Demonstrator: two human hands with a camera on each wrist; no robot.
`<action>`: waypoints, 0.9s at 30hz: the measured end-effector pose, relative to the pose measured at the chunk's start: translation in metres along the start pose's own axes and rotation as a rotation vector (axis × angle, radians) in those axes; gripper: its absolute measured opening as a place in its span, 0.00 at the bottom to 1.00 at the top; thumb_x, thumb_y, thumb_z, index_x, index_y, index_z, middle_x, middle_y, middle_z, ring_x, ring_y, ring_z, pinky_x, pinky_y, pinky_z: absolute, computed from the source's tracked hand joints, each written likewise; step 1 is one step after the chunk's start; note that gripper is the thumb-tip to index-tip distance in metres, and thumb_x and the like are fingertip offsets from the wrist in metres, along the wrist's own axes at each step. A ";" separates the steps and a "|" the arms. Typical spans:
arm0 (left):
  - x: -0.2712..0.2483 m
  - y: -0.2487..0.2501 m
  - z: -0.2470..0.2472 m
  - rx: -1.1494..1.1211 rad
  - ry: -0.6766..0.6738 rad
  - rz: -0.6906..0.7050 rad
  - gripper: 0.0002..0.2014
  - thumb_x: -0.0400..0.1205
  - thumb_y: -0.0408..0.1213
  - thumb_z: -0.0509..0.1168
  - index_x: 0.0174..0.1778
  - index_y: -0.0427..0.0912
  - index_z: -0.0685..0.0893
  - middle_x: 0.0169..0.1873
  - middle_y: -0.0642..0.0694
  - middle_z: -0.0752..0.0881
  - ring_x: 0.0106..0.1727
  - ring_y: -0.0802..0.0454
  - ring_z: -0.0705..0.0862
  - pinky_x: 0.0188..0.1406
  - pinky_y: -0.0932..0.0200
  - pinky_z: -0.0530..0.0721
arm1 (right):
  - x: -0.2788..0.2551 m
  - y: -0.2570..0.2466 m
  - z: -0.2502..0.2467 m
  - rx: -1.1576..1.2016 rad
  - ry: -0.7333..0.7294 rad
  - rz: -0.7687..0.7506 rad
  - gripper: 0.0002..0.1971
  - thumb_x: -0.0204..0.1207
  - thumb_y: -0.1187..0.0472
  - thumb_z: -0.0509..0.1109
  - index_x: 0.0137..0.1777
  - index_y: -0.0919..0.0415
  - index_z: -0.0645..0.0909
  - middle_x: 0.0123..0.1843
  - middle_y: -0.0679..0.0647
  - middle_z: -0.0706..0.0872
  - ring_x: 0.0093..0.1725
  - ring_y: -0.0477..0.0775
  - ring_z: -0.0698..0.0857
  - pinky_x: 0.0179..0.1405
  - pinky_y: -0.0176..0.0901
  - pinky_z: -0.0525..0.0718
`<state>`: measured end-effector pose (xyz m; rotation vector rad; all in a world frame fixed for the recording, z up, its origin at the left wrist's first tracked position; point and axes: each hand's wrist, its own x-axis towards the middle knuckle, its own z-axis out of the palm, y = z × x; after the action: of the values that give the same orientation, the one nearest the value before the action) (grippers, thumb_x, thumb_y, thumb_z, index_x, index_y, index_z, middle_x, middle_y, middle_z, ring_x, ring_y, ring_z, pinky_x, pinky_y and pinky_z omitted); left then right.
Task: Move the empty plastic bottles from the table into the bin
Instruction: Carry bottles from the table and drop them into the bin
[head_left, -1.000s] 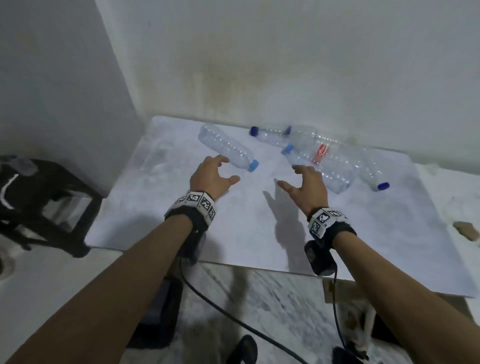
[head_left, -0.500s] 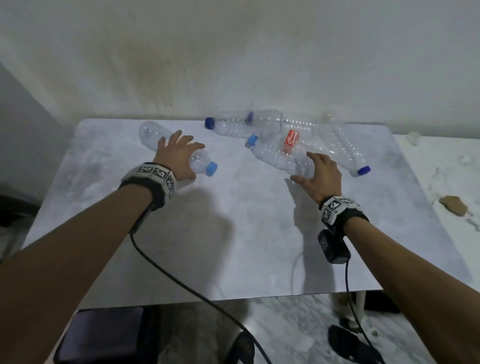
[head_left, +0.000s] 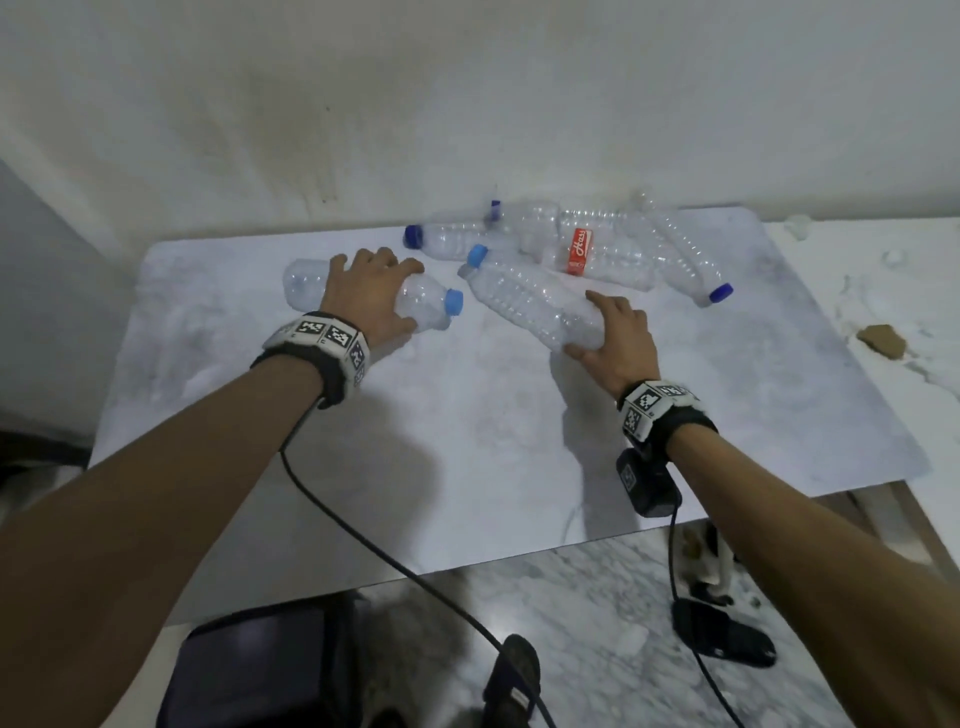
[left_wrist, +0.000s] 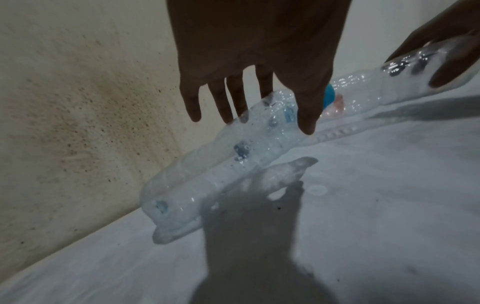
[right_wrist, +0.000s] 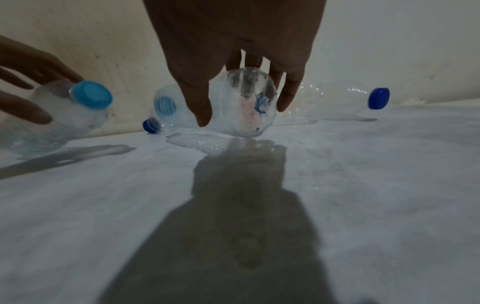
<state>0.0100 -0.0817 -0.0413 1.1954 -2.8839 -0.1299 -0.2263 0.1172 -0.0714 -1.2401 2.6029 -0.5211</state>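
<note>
While no bottle is binned yet, head view: left hand (head_left: 371, 293) is curling round the pale-capped bottle (head_left: 358, 291) at 11 o'clock on the table (head_left: 467, 441); right hand (head_left: 615, 338) is clasping the long bottle (head_left: 530, 301) at 1 o'clock. Left wrist: fingers (left_wrist: 306, 115) are wrapping. Right wrist: base (right_wrist: 244, 102) is being pinched. Bin is unseen.

Both forearms were bare, with no sleeves. The left hand (head_left: 371, 291) and the right hand (head_left: 615, 338) each had a wristband behind them: a white strip printed with black square markers over a black strap. Below the right wristband (head_left: 657, 410) hung a small black camera box (head_left: 647, 483); thin black cables (head_left: 363, 535) trailed down from both wrists.
</note>
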 end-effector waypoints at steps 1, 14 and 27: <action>-0.004 -0.001 -0.006 -0.019 0.014 0.002 0.33 0.70 0.53 0.73 0.71 0.52 0.73 0.65 0.41 0.79 0.66 0.39 0.76 0.68 0.41 0.68 | -0.007 -0.006 -0.002 0.026 0.007 0.004 0.39 0.70 0.50 0.77 0.79 0.56 0.66 0.76 0.56 0.73 0.71 0.65 0.72 0.66 0.60 0.77; -0.120 -0.030 -0.104 -0.644 0.233 -0.203 0.31 0.67 0.62 0.74 0.65 0.58 0.76 0.55 0.52 0.84 0.54 0.51 0.82 0.56 0.52 0.81 | -0.114 -0.116 -0.053 0.381 0.129 -0.113 0.34 0.66 0.45 0.79 0.73 0.41 0.73 0.72 0.45 0.80 0.65 0.54 0.82 0.60 0.45 0.78; -0.347 -0.037 -0.081 -0.767 0.331 -0.479 0.29 0.64 0.63 0.75 0.59 0.59 0.79 0.45 0.51 0.84 0.48 0.51 0.84 0.54 0.53 0.85 | -0.267 -0.151 -0.020 0.457 -0.070 -0.286 0.32 0.65 0.46 0.80 0.70 0.39 0.76 0.63 0.47 0.84 0.55 0.51 0.84 0.55 0.45 0.81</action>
<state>0.2854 0.1320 0.0423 1.4840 -1.9064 -0.8506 0.0397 0.2424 0.0179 -1.4315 2.0885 -1.0331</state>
